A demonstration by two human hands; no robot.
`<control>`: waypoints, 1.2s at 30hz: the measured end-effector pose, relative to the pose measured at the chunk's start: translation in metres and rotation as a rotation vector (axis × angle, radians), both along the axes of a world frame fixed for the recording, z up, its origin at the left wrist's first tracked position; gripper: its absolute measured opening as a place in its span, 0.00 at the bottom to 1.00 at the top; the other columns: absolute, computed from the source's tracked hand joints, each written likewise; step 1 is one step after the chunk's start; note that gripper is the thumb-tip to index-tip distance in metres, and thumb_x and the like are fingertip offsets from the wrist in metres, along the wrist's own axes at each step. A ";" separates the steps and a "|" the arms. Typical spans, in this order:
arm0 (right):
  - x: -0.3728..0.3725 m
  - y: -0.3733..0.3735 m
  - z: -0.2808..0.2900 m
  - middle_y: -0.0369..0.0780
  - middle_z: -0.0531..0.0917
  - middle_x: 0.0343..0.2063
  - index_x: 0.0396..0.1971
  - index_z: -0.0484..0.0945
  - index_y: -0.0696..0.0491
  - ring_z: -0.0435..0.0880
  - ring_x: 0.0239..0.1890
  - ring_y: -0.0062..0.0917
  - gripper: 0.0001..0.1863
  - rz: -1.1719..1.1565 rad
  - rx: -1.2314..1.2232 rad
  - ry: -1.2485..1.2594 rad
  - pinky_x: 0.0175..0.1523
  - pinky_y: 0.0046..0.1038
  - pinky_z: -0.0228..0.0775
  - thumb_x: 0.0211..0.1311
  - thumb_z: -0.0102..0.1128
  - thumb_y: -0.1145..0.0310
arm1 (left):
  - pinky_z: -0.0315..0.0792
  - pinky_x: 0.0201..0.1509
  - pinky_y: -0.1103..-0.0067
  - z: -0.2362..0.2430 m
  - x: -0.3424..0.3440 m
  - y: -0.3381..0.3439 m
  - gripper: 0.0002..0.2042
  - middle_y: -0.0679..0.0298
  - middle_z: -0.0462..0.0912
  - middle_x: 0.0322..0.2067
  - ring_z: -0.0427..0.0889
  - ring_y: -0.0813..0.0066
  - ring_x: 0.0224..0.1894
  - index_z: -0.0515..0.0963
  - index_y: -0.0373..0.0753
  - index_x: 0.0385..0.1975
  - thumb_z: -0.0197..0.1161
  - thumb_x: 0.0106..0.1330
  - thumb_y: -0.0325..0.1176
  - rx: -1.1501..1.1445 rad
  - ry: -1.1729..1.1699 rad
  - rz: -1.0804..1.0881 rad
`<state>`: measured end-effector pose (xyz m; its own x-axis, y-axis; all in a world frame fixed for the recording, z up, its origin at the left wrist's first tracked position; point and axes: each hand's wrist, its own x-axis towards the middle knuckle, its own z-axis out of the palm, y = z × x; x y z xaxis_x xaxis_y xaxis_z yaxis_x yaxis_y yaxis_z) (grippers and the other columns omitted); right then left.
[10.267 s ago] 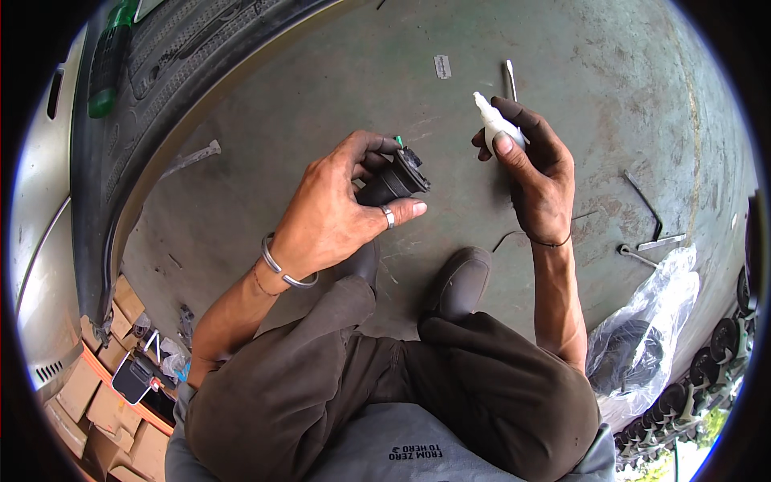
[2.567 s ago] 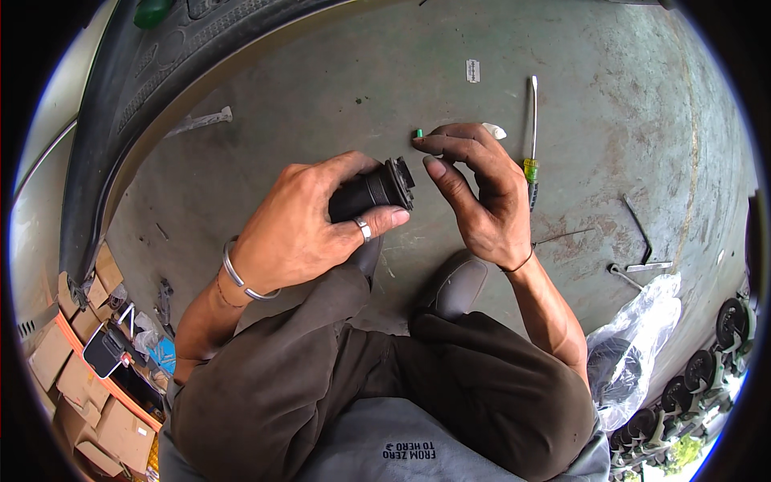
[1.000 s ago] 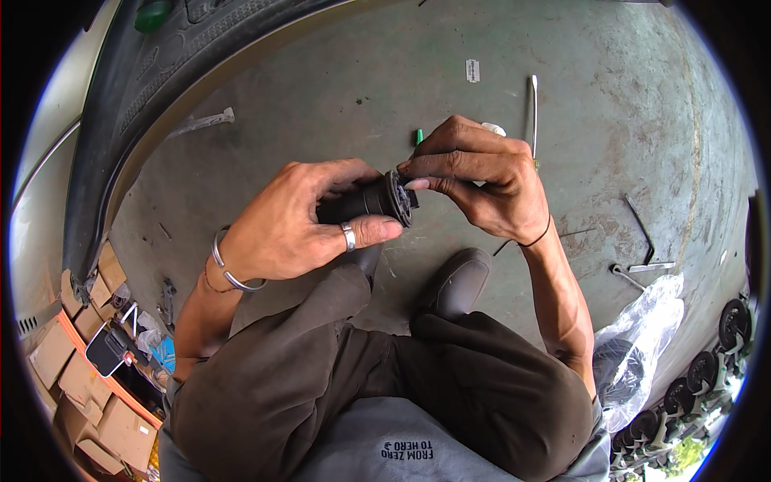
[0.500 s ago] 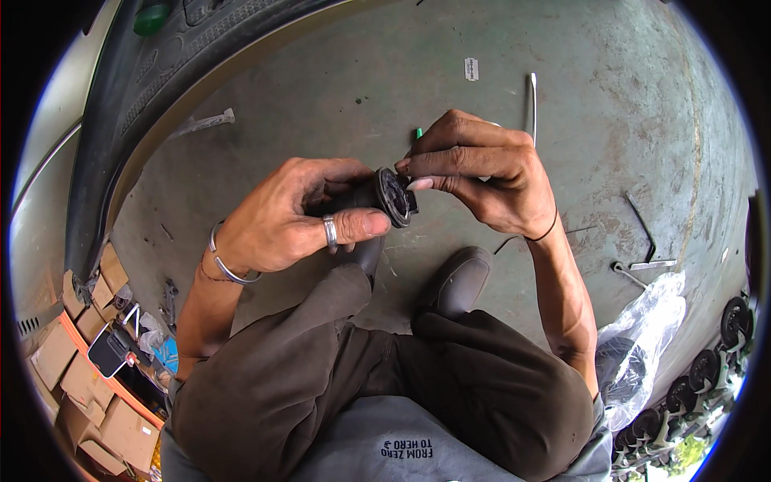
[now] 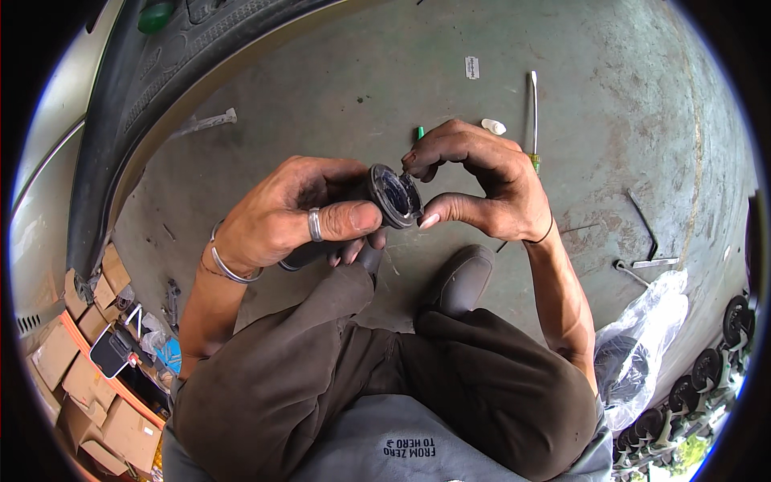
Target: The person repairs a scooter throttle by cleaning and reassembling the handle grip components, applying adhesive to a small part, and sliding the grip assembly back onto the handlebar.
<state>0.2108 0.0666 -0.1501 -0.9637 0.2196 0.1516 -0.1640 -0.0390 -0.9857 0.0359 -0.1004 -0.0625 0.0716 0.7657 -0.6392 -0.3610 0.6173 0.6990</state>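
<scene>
My left hand (image 5: 277, 213) is wrapped round a black tube with a flanged, ring-shaped end (image 5: 394, 196), which looks like a handlebar grip. Its thumb presses along the side just behind the flange, and the tube's other end shows below the palm. The hollow mouth faces right, with a shiny dark inside. My right hand (image 5: 490, 177) has its fingers curled in a C at this mouth, index fingertip at the upper rim and thumb tip at the lower rim. Both tips appear to touch the rim.
On the floor beyond lie a razor blade (image 5: 472, 67), a screwdriver (image 5: 534, 112), a small white bottle (image 5: 493, 126) and a green cap (image 5: 420, 132). At right are a hex key (image 5: 642, 225) and a clear plastic bag (image 5: 649, 337). A scooter footboard (image 5: 152, 88) and cardboard boxes (image 5: 128, 426) stand left.
My right thumb and index finger have spread from a pinch at the flange to opposite sides of its rim. The tube has turned slightly, showing more of its hollow mouth.
</scene>
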 end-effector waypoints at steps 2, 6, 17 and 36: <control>-0.002 0.000 0.002 0.43 0.84 0.37 0.41 0.81 0.59 0.83 0.41 0.32 0.25 0.008 0.046 0.073 0.47 0.33 0.75 0.39 0.80 0.69 | 0.71 0.29 0.82 0.002 0.000 0.000 0.22 0.60 0.83 0.30 0.78 0.79 0.26 0.78 0.28 0.44 0.67 0.65 0.44 -0.004 -0.004 0.000; -0.003 0.000 0.000 0.42 0.84 0.36 0.39 0.81 0.58 0.83 0.41 0.33 0.24 0.000 0.109 0.104 0.47 0.34 0.75 0.39 0.80 0.68 | 0.71 0.29 0.82 -0.002 0.001 -0.001 0.21 0.60 0.83 0.30 0.78 0.79 0.26 0.78 0.28 0.44 0.67 0.65 0.43 0.006 -0.022 -0.005; -0.004 0.001 0.001 0.40 0.85 0.35 0.37 0.83 0.58 0.85 0.40 0.33 0.21 -0.021 0.136 0.139 0.46 0.31 0.77 0.42 0.78 0.68 | 0.73 0.25 0.82 -0.003 0.006 0.000 0.31 0.55 0.83 0.27 0.79 0.76 0.24 0.77 0.25 0.46 0.73 0.55 0.50 -0.033 0.019 0.049; 0.015 -0.006 0.001 0.43 0.84 0.44 0.49 0.81 0.58 0.84 0.44 0.28 0.21 -0.099 -0.177 -0.198 0.50 0.29 0.77 0.56 0.73 0.67 | 0.74 0.42 0.69 -0.022 0.017 -0.005 0.23 0.60 0.81 0.37 0.81 0.59 0.38 0.79 0.37 0.42 0.76 0.42 0.26 0.616 1.278 -0.185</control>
